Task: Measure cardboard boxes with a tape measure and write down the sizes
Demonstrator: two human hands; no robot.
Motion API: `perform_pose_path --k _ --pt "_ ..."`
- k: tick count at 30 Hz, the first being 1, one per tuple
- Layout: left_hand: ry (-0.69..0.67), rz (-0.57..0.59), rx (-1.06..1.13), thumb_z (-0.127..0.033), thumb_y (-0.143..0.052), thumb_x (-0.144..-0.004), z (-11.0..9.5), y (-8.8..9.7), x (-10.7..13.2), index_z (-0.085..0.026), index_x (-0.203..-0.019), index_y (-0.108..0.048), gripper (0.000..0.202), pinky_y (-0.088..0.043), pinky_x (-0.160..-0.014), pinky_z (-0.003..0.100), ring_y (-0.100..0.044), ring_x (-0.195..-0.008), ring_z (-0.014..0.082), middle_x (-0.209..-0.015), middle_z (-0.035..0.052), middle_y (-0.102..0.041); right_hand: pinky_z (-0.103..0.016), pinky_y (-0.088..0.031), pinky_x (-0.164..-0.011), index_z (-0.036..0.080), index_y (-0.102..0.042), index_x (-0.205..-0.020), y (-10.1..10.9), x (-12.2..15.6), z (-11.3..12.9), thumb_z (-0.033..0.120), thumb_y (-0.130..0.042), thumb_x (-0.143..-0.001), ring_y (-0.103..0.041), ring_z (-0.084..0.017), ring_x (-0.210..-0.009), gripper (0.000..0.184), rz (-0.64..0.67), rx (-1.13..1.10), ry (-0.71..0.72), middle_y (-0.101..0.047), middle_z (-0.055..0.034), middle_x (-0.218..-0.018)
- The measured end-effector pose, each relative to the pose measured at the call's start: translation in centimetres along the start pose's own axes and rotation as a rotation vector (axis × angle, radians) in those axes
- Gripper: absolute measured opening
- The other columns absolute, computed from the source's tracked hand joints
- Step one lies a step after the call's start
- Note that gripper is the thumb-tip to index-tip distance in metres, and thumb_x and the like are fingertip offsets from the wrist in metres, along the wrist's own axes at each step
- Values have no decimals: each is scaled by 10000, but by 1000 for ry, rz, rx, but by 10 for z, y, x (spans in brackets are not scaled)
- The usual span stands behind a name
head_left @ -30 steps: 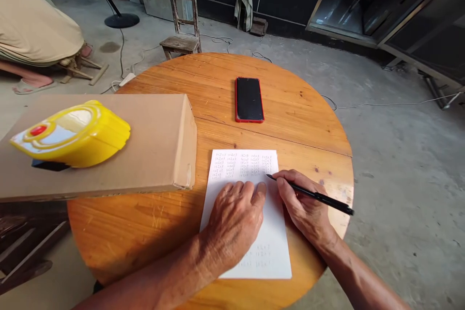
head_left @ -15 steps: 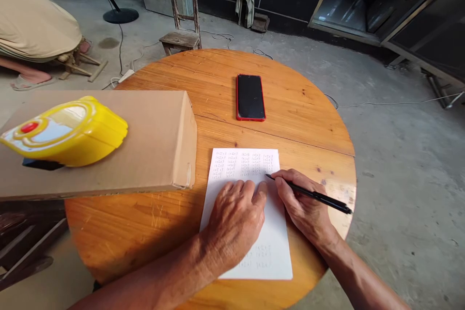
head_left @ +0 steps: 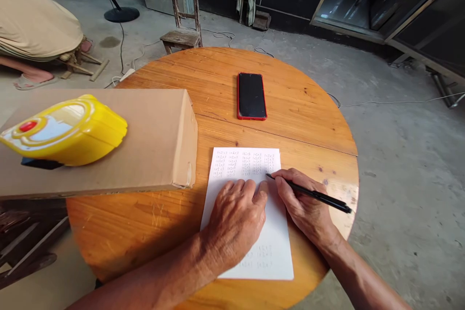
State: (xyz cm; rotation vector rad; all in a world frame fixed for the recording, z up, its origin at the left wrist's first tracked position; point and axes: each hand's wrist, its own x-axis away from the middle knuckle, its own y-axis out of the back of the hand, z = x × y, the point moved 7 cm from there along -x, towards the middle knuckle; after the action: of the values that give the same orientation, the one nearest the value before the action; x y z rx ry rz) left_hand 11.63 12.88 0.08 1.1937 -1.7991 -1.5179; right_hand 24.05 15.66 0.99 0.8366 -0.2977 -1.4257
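Two bare hands work over a white rectangular sheet of paper point(head_left: 274, 227), which lies flat on the near part of a round, varnished wooden table point(head_left: 308, 126). The left hand point(head_left: 238, 220) rests palm down across the middle of the sheet, fingers side by side and slightly bent, gripping nothing that shows; its underside is hidden. The right hand point(head_left: 305, 208), at the sheet's right edge, pinches a slim black pen point(head_left: 330, 200) between thumb and fingers, the tip pointing left and the back end sticking out to the right.

Small handwritten marks fill the far part of the sheet in columns, and fainter ones show at the near end. The pen tip sits by the lower end of the rightmost column; whether it touches the paper or hovers just above, I cannot tell. The step in hand looks like adding an entry to that column. The next move would call for small, steady strokes in line with the marks above, with the left hand keeping the sheet from sliding.

Farther off lies a black smartphone in a red case point(head_left: 252, 96). To the left, a brown cardboard box point(head_left: 148, 150) carries a yellow plastic device with a red button point(head_left: 94, 133).
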Motion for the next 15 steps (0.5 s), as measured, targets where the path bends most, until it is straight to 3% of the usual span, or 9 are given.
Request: perform_pose_path --k 15 --pt "7 12 16 -98 -524 -859 1 0 0 -178 -1055 -631 236 -489 -691 413 -575 -757 243 -815 29 -586 -243 -479 -605 184 -677 -880 -1 0 -1 163 -553 -909 -639 -123 -644 129 17 3 3 -719 -18 -794"
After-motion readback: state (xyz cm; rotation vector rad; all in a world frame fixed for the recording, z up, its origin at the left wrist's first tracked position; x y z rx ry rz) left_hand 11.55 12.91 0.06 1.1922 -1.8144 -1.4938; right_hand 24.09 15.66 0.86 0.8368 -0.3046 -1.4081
